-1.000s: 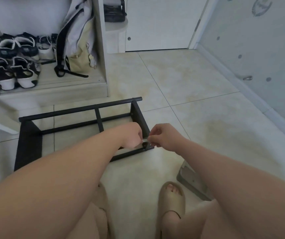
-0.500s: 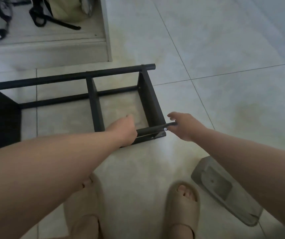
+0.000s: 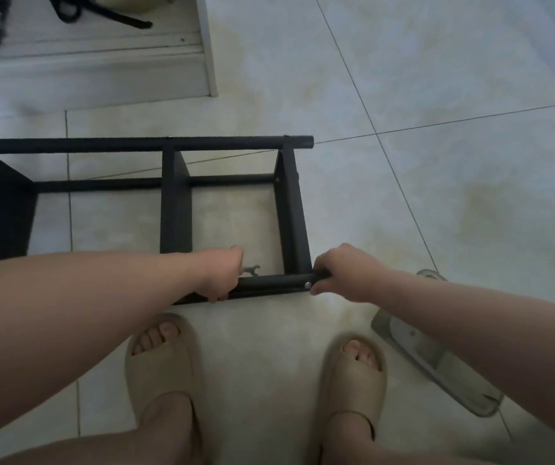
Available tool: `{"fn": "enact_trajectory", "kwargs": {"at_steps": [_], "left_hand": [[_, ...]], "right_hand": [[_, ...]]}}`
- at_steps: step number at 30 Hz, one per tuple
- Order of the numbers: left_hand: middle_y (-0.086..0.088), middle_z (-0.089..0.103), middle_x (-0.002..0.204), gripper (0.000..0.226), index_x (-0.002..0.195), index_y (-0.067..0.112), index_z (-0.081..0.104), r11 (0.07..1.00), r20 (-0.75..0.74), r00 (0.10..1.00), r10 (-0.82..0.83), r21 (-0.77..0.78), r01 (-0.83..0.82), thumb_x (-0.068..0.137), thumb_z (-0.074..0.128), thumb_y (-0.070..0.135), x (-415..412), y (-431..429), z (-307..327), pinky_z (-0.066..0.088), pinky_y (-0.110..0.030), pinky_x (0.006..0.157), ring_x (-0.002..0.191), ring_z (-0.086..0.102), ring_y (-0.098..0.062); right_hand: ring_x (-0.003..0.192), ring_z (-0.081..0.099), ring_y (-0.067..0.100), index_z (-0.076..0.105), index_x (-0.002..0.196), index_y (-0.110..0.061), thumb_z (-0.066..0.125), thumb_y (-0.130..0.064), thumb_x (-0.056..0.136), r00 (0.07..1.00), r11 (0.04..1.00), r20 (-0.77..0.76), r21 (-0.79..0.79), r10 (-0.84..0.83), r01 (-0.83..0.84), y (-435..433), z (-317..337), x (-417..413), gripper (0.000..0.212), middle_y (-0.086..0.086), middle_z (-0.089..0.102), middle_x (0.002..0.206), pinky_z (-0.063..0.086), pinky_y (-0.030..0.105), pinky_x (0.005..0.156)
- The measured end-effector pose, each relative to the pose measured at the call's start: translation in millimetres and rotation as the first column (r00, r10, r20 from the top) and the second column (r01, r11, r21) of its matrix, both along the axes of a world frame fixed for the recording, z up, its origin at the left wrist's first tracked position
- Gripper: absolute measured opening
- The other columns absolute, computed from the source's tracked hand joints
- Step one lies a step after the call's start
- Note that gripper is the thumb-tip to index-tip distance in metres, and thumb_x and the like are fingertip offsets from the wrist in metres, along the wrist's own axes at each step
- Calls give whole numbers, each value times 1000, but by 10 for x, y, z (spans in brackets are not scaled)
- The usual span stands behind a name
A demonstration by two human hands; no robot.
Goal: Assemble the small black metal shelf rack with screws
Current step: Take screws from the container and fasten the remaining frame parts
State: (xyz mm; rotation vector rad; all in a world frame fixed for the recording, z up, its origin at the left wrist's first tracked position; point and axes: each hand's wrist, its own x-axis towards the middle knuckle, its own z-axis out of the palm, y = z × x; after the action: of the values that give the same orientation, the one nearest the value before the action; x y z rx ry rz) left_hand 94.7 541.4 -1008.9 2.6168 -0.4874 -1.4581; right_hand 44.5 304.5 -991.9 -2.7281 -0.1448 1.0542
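Shelf rack [image 3: 289, 213] is sitting on the tiled floor [image 3: 437, 196], frame apparently mostly joined. Head view: left hand [image 3: 221, 275] is curling its fingers round the near rail [image 3: 269, 283], with a small wrench [image 3: 252, 270] sticking out. Right hand [image 3: 343, 271] is gripping the rail end beside a screw [image 3: 307, 285], which probably needs tightening.

Matt black metal rack [image 3: 289, 209], glossy pale tile floor [image 3: 437, 78], smooth beige foam slippers [image 3: 353, 387].
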Motion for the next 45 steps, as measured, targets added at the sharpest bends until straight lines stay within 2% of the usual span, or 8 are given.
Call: {"fn": "enact_trajectory", "kwargs": {"at_steps": [5,9,11,13,18,25,37,45], "left_hand": [[-17,70,92,25,121,-8,48,998,-189,982,29,54,-19,105,34,6,-122,24,95,52,-29,60,60,59,-21],[-19,71,111,33,117,-7,62,991,-172,984,-52,113,72,107,40,15,-42,-25,156,56,-35,87,81,63,-28],[-14,68,118,29,120,1,63,990,-84,993,-85,106,94,105,47,18,21,-57,150,52,-34,87,93,63,-26],[-9,71,113,25,117,6,66,995,-66,995,-77,59,81,101,54,20,105,-74,98,53,-33,87,95,65,-22],[2,74,79,14,83,16,72,991,-161,986,43,-120,-63,94,66,22,219,-45,-168,52,-26,69,72,66,-12],[10,73,67,10,79,25,73,850,-294,916,274,-371,-374,89,74,23,186,-17,-664,52,-23,64,62,68,-3],[16,69,62,13,77,27,71,714,-392,862,321,-498,-492,86,74,18,74,-173,-753,48,-26,69,64,63,-4],[-16,75,89,12,76,11,67,605,-548,773,321,-509,-612,85,71,4,15,-250,-619,57,-36,78,80,68,-27]], "right_hand": [[81,58,25,67,97,-17,74,-51,86,992,993,-66,-42,110,-113,118,-19,-163,37,-4,55,76,36,30,57],[109,56,22,49,127,-23,67,-78,72,973,973,99,-121,207,-195,11,60,-52,80,-5,59,124,46,36,80],[139,39,24,32,148,-22,58,-88,66,927,949,218,-154,304,-275,-51,78,2,109,-2,39,153,39,41,106],[156,4,26,6,161,-20,45,-96,64,872,900,240,-207,428,-384,-56,67,74,130,-1,4,169,16,45,123],[151,-29,27,-16,159,-10,28,-105,58,768,787,201,-276,608,-551,91,-71,325,146,8,-26,166,-12,52,124],[154,-19,33,-3,159,3,31,-104,64,695,753,291,-251,658,-608,20,-225,363,147,23,-16,166,-10,46,125],[154,-6,44,11,157,8,42,-97,70,675,777,424,-123,604,-617,-27,-451,353,141,32,0,164,4,52,127],[154,-5,45,13,157,8,41,-97,70,685,783,438,-76,583,-618,-39,-504,367,140,32,1,164,6,55,126]]}}
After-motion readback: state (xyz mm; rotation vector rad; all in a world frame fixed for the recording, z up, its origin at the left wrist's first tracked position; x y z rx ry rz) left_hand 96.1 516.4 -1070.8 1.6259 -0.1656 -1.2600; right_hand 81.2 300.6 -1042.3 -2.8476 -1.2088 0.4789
